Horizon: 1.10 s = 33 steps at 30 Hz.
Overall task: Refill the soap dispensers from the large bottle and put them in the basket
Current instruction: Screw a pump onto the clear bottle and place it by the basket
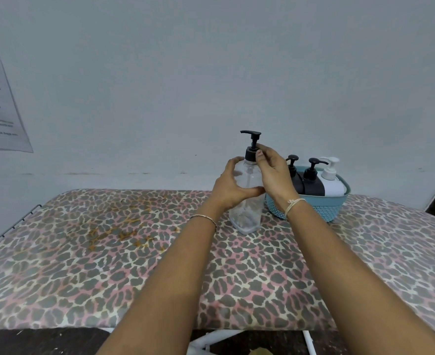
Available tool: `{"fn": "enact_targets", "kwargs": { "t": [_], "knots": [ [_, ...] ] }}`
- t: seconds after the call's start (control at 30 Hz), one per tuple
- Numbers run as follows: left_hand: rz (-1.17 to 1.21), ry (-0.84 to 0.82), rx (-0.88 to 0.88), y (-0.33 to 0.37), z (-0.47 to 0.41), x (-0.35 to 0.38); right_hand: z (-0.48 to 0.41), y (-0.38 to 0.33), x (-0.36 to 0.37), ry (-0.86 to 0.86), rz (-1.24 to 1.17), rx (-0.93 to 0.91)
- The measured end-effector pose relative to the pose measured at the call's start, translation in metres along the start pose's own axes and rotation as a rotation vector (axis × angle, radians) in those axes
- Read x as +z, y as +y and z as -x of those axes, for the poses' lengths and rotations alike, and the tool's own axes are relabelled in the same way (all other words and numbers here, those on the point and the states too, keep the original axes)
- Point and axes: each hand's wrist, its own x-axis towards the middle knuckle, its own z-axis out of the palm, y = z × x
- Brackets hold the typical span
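Board (108,252) carries the work. Left hand (230,185) grips the clear bottle (247,203) mid-body, upright. Right hand (272,172) pinches its black pump (251,152) at the collar. Bottle looks nearly empty. Basket (324,211), just right, holds three dispensers (311,183). Judged: filling and basketing done; only the pump is left to settle.

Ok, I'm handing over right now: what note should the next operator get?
Left hand grips the tall clear plastic pump bottle, upright on the leopard-print table cover.
Right hand pinches its black pump collar.
Two black dispensers and one white dispenser stand in the blue plastic basket.
Whether they are refilled cannot be told.
To do: likely unscrew the pump, then refill.
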Motion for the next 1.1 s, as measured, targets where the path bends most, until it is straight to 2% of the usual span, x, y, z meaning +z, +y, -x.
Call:
{"fn": "enact_targets", "kwargs": {
  "t": [0.13,0.27,0.57,0.97,1.1],
  "knots": [
    [0.004,-0.146,-0.068,0.002,-0.008,-0.012,0.001,-0.003,-0.003,0.014,0.002,-0.025],
    [0.009,-0.192,-0.090,0.006,-0.007,-0.015,0.002,-0.007,-0.003,0.032,0.013,-0.020],
    [-0.038,-0.144,-0.124,0.016,0.001,-0.015,0.004,-0.008,-0.002,-0.068,0.047,-0.010],
    [0.118,-0.063,-0.122,0.006,-0.008,-0.004,0.002,-0.008,-0.001,-0.028,-0.243,0.097],
    [0.103,-0.038,-0.126,0.005,-0.009,-0.003,0.000,-0.008,-0.009,-0.128,-0.198,0.108]
  ]
}}
